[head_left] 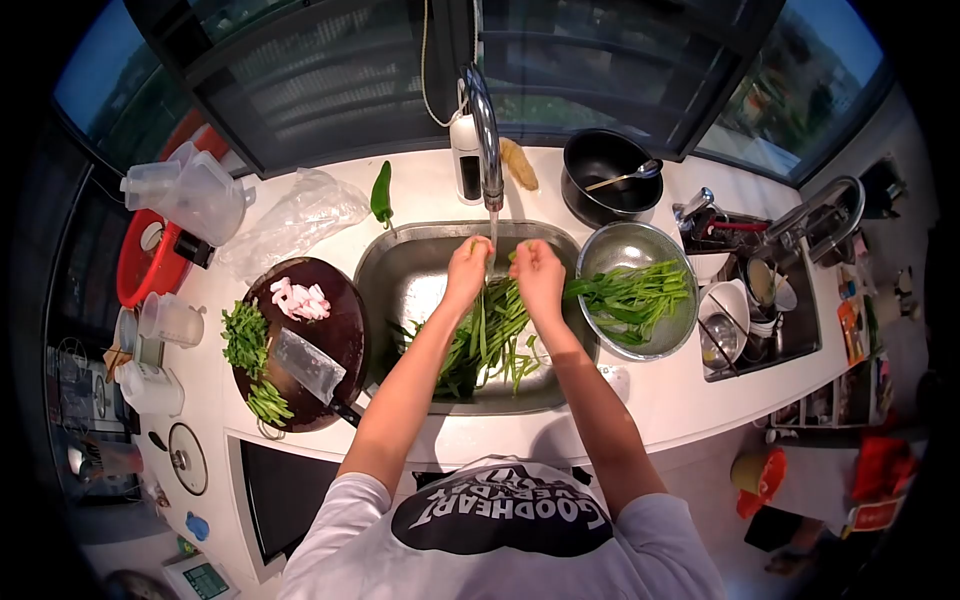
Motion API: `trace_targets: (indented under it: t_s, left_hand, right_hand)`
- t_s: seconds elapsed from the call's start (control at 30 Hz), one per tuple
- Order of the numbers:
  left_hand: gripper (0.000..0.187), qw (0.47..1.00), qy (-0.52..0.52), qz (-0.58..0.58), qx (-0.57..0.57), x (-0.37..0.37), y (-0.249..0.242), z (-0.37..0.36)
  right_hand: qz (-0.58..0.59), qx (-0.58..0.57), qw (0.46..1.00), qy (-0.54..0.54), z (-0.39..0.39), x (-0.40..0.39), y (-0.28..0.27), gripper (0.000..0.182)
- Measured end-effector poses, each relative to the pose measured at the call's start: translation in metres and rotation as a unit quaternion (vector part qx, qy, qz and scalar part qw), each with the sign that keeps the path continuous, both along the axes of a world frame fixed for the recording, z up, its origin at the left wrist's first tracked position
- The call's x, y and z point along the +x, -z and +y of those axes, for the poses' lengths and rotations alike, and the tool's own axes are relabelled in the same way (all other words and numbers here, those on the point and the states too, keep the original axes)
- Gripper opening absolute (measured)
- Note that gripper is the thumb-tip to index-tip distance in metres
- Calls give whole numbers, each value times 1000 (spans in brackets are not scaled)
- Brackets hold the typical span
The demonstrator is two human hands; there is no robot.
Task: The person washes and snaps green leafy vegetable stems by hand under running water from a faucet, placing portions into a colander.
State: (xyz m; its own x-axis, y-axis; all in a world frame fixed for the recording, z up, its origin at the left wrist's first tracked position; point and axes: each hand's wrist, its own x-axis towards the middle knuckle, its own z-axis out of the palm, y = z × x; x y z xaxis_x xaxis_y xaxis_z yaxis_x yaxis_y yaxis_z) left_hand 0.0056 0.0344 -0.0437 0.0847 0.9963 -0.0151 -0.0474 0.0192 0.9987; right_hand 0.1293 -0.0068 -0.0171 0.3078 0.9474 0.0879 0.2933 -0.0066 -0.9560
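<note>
Both hands are raised over the sink, under the thin stream falling from the faucet. The left hand and the right hand each pinch the upper ends of a bunch of long green stems, fingers closed around them, while the rest of the bunch trails down into the basin toward the person's body.

The room is a narrow kitchen with a dark-framed window running behind the work surface. The white countertop wraps around the sink on all sides. Left of the sink lies a round dark cutting board carrying chopped greens, a small heap of pale pink meat pieces and a cleaver laid flat. Just right of the sink sits a steel bowl holding more green stems. Behind it stands a black pot with a utensil resting inside. A dish rack with bowls and cups fills the far right. At the far left are a red basin and clear plastic containers. A crumpled clear plastic bag and a green pepper lie on the counter behind the board.
</note>
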Motion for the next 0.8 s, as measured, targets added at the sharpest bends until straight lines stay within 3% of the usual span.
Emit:
trace_targets:
  t_s: [0.03,0.1,0.17,0.27,0.33,0.37,0.4,0.5,0.57,0.6,0.67,0.7,0.77,0.8]
  left_hand:
    - [22,1000,0,-25,15,2,0,0]
    - [24,998,58,9,-18,1,-10,-2]
    - [25,997,79,22,-7,2,-12,-1]
    - [27,997,60,-12,44,5,-1,1]
    - [29,996,50,-60,50,7,-15,-1]
    - [29,996,44,-44,57,7,-20,0]
    - [29,997,36,-28,64,6,-23,2]
    - [26,996,-5,51,71,-6,-12,20]
    - [27,997,6,58,58,-14,-16,23]
    - [29,998,50,7,-24,-18,-24,21]
    - [31,986,88,-116,-82,-17,-26,17]
    - [31,972,106,-178,-110,-16,-26,14]
    - [37,987,80,-131,-44,-10,-24,7]
    - [38,990,76,-117,-6,-6,-18,4]
  right_hand:
    - [-140,-36,989,-11,-2,5,12,24]
    - [-249,-68,966,-26,-9,3,25,33]
    - [-148,36,986,-62,-1,1,29,39]
    - [141,9,980,-142,16,-5,23,50]
    - [138,43,979,-142,27,-15,27,50]
    - [137,59,979,-142,31,-20,29,49]
    - [123,-1,980,-158,25,-21,4,51]
    - [74,-22,961,-267,43,-16,21,53]
    - [120,-27,945,-303,43,-14,21,46]
    - [136,-10,935,-328,36,-13,4,44]
    - [214,12,906,-365,38,-16,11,34]
    - [188,19,923,-335,40,-18,13,33]
    - [135,35,952,-271,41,-20,18,33]
    - [170,46,953,-246,40,-21,15,32]
